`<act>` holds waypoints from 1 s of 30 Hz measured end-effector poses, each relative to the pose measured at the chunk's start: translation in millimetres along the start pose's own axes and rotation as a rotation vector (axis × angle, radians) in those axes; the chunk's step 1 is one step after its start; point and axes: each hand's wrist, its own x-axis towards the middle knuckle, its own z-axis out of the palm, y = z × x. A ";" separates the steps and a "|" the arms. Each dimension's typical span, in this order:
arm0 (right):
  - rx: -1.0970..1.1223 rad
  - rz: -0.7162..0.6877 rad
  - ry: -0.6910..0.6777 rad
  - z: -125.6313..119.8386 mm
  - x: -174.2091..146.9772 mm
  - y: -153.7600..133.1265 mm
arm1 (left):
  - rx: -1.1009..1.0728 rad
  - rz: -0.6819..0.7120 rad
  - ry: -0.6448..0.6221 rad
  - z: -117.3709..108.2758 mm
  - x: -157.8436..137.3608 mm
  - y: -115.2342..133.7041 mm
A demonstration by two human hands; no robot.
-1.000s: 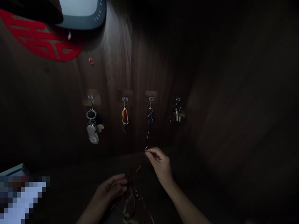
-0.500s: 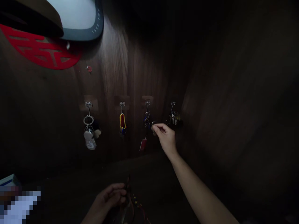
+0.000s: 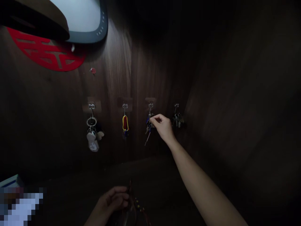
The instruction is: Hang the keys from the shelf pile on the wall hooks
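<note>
My right hand (image 3: 162, 125) is closed in a pinch on a key ring (image 3: 151, 117) at the third wall hook (image 3: 150, 106). Keys and a thin tag (image 3: 147, 138) dangle just below the fingertips; which of them hang from the hook itself is hard to see. Lower down, my left hand (image 3: 115, 201) is closed around a dark bundle of cords (image 3: 141, 208) with small yellow and pale dots along one strand. Its lower part runs into shadow and out of view.
On the dark wood wall, a metal key ring with pale fobs (image 3: 92, 138) hangs far left, a yellow-red braided loop (image 3: 125, 123) beside it, and a key bunch (image 3: 178, 121) right. Caps (image 3: 82, 18) and a red paper cutout (image 3: 49, 56) are above. A box (image 3: 11, 181) sits lower left.
My right hand has moved up and left, bringing the key ring from beside the third hook right up to it. The red tag there has turned edge-on. My left hand stays low with the cords.
</note>
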 end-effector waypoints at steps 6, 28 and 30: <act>0.013 -0.016 -0.034 -0.7 -1.8 4.3 | -0.024 -0.010 -0.003 -0.3 3.3 -2.0; 0.087 0.118 -0.151 -14.4 -103.4 45.9 | 0.032 0.002 -0.021 0.1 0.3 0.2; 0.060 0.128 -0.172 -16.6 -111.5 46.5 | 0.046 -0.003 -0.019 0.5 0.6 1.0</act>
